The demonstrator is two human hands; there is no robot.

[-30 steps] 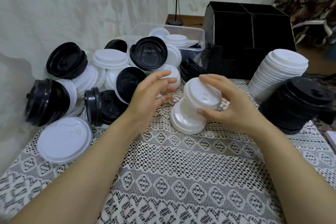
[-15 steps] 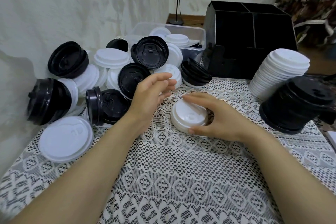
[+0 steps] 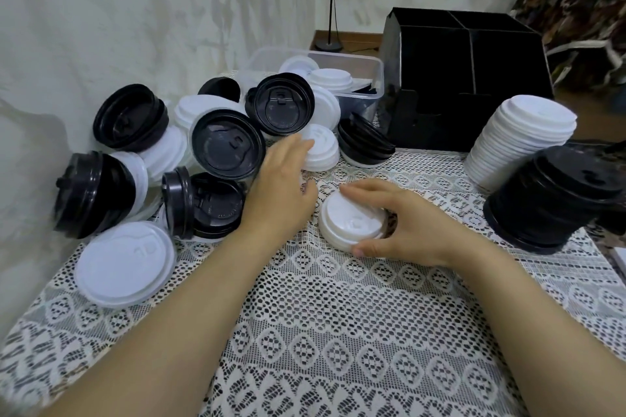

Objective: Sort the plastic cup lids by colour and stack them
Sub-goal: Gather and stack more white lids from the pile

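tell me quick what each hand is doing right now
Left hand: open, holding nothing, fingers straight toward a white lid in the pile.
Right hand: grips the short white lid stack.

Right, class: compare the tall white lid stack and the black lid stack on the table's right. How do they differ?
Colour: the white lid stack is white, the black lid stack black. Position: the black lid stack sits nearer the camera and hides the white lid stack's lower right. Detail: the white stack's rims show as separate ridges; the black stack's merge. Shared: both are tilted, nested stacks on the lace tablecloth.
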